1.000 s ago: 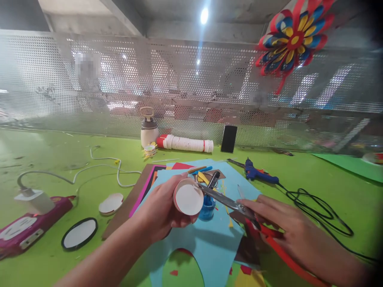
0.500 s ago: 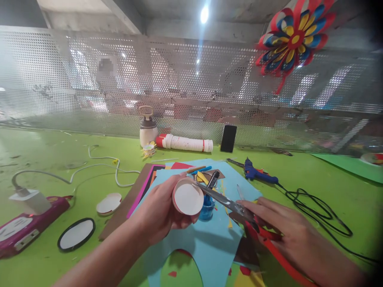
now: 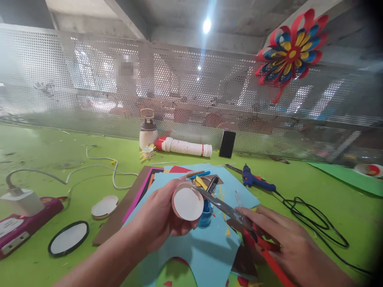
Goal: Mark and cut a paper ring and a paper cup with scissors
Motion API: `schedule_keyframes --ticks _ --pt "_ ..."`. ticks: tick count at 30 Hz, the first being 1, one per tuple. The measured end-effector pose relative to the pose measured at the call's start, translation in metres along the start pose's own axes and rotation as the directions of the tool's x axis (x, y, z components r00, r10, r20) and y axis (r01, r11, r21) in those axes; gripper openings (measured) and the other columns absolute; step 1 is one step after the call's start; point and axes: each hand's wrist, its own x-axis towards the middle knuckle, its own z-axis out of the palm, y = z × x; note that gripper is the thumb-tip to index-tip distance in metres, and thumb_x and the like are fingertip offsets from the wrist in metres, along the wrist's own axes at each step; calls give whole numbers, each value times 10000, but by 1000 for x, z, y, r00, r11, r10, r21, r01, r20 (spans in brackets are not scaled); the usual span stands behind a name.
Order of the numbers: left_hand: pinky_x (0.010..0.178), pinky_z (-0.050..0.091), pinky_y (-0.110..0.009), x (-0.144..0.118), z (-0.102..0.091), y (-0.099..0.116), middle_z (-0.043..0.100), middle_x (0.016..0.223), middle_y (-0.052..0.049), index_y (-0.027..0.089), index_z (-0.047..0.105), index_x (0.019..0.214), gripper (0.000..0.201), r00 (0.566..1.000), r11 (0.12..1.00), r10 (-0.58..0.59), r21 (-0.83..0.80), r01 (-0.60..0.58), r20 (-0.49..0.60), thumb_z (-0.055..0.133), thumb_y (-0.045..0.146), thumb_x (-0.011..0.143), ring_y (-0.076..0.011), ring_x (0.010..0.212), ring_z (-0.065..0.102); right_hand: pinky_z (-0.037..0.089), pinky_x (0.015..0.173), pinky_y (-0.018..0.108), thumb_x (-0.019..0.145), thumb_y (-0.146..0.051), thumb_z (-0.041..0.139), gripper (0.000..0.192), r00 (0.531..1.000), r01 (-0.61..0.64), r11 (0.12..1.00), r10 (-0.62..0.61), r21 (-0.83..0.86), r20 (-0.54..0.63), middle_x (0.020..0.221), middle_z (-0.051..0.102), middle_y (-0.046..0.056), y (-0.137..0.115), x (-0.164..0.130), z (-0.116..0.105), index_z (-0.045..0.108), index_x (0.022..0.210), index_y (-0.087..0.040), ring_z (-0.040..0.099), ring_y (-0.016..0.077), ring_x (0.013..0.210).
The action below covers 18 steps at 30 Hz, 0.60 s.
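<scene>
My left hand (image 3: 161,209) is closed around a white paper cup (image 3: 188,202), its round white face turned toward me and a thin red edge at its left. In my right hand (image 3: 284,235) are scissors (image 3: 224,208) with red handles. Their blades reach left, with the tips at the upper right rim of the cup; whether they cut into it I cannot tell. Below both hands lies a light blue paper sheet (image 3: 206,255). Right behind the cup stands a blue jar (image 3: 206,217) with a black marker (image 3: 213,184) leaning over it.
A blue glue gun (image 3: 257,180) with a coiled black cable (image 3: 314,223) lies at right. A power strip (image 3: 30,223), a black-rimmed disc (image 3: 68,239) and a white paper disc (image 3: 104,206) are at left. Farther back stand a bottle (image 3: 148,135), a white tube (image 3: 187,147) and a phone (image 3: 227,144).
The view has tilted up slightly, so the table things sit a little lower. Both hands keep nearly the same hold, the scissor tips still at the cup's rim.
</scene>
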Motion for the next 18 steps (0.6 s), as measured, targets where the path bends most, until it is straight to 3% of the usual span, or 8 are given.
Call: schedule_keyframes --ticks 8,18 --pt "318 244 -156 2 -3 -4 593 465 -70 133 642 755 404 999 999 28 -18 -28 24 468 476 879 -106 358 470 631 624 288 887 -151 579 388 986 106 993 -113 -61 -126 868 699 73 -10 8 -8 652 1262 -219 737 211 741" --pt "317 272 -145 0 -3 -2 597 462 -70 141 643 756 399 1000 999 -30 -29 30 -3 465 480 871 -102 348 476 612 664 284 882 -91 537 460 991 68 997 -71 -33 -116 883 673 48 -6 5 -2 608 1304 -261 711 190 758"
